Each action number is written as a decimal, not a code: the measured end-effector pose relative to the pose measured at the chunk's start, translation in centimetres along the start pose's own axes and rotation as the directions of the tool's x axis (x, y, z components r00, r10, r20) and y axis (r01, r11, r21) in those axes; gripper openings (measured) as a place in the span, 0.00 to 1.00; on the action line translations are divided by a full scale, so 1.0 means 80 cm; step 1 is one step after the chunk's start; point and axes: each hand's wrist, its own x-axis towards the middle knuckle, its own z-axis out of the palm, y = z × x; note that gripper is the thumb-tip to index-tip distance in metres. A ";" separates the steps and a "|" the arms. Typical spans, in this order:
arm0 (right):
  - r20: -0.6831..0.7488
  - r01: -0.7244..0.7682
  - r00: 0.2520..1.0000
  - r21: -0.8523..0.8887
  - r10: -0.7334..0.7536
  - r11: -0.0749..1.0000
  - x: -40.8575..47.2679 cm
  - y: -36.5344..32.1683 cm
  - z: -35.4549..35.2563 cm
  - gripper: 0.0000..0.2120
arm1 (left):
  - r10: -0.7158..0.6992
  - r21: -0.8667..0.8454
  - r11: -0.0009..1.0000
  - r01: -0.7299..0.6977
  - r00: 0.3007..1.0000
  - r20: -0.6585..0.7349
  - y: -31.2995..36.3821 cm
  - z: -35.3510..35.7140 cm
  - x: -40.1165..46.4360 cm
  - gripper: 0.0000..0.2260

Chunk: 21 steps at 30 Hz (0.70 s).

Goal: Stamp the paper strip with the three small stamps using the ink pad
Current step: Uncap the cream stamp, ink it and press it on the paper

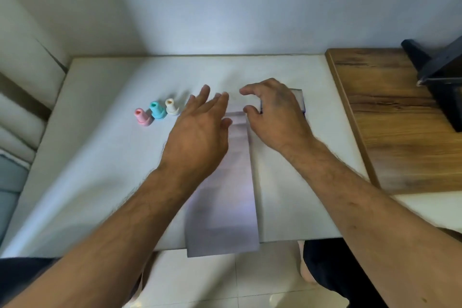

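A long pale paper strip (225, 197) lies down the middle of the white table (100, 157), its near end hanging over the front edge. Three small stamps stand in a row at the left: pink (143, 117), blue (157, 110) and white (172, 106). My left hand (200, 135) hovers over the strip's far left part, fingers straight and spread, holding nothing. My right hand (275, 112) is above the strip's far end with fingers loosely curved, covering most of the ink pad (298, 99), whose dark edge shows to its right. Whether it touches the pad is unclear.
A wooden table (400, 120) adjoins at the right, with a black object (440, 75) on its far corner. A wall stands close behind the white table. Cushions (22, 97) lie at the left. My legs and floor tiles show below the front edge.
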 end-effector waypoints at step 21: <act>0.090 0.201 0.978 -0.126 -0.190 0.971 0.042 -0.125 0.091 0.11 | -0.441 -0.259 0.878 0.402 0.890 -0.114 -0.082 -0.064 -0.002 0.17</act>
